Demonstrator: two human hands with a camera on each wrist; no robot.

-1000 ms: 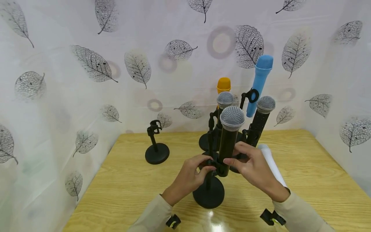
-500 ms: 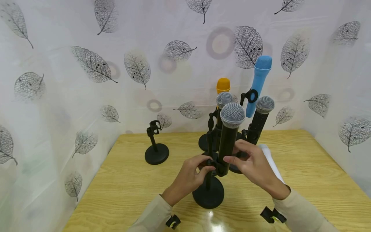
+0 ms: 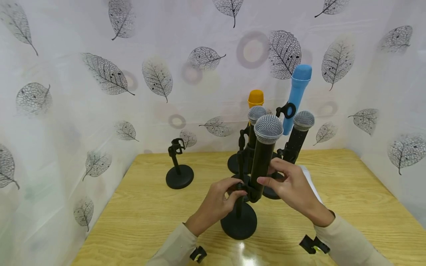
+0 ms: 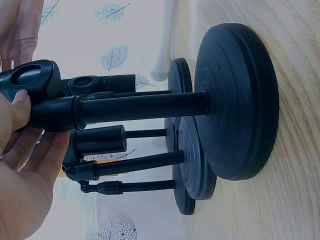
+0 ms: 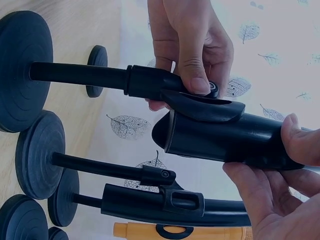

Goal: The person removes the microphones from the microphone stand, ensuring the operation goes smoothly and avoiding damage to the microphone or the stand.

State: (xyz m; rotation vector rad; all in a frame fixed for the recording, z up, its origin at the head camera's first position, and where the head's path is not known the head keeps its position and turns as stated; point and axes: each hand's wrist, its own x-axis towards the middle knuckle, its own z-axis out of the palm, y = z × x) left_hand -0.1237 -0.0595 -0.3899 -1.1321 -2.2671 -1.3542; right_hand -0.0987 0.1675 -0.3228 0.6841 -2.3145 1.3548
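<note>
Black handheld microphone w/ silver mesh head (image 3: pixel 262 159) leans slightly to the R above a pale wood-grain surface (image 3: pixel 149 221), its lower end at the curved black plastic clip (image 5: pixel 200 111) of a black, round-based desk stand (image 3: pixel 239 223). R hand (image 3: pixel 296 190) has fingers and thumb curled round the mic's lower barrel, parted only as far as its thickness; L hand (image 3: pixel 216 201) pinches the stand's upper joint, just beside the clip, thumb and fingertips almost together.

Step in hand, by the look of it: seating the mic in its clip, or setting its angle, w/ L steadying and R guiding. Mic's tail end shows past the clip; how snug the fit is, can't tell. Next move prob. calls for a small push or turn from R while L holds the joint firm, then a check that the clip bears the wt. before R lets go. Main risk, approx.: a top-heavy tilt.

Close behind: a 2nd black mic w/ silver head (image 3: pixel 257 113), an orange mic (image 3: pixel 256 98), a light-blue mic (image 3: pixel 296 99) and, at R, a speckled black mic (image 3: pixel 296 142). A white tubular item (image 3: pixel 309 180) lies partly hidden beyond R hand; a bare black stand (image 3: pixel 179 177) stands well apart at L.
</note>
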